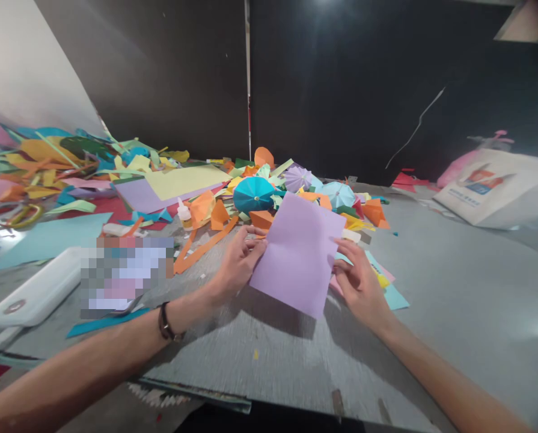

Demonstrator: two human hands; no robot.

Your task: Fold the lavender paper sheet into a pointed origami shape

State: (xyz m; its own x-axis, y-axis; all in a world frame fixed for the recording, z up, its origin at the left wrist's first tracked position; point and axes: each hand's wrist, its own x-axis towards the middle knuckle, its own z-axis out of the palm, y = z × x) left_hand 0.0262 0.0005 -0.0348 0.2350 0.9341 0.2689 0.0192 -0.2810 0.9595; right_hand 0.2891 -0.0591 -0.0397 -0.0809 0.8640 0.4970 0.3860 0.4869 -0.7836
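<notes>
A sheet of light purple paper (298,255) is held tilted above the grey table, its shadow falling below it. My left hand (241,258) pinches the sheet's left edge between thumb and fingers. At the right edge, my right hand (359,282) grips it with bent fingers, some of them partly behind the paper. Just beyond the sheet are a blue folded-paper umbrella shape (254,193), a purple one (298,178) and a light blue one (337,194). Light blue paper (395,296) lies under and beside my right hand.
Colourful paper scraps (47,162) heap up at the back left. Scissors (27,215), a glue bottle (184,213), a white power bank (34,288) and a blurred-out phone-like object (127,276) lie to the left. A white bag (498,186) stands at right, before a dark wall (341,84).
</notes>
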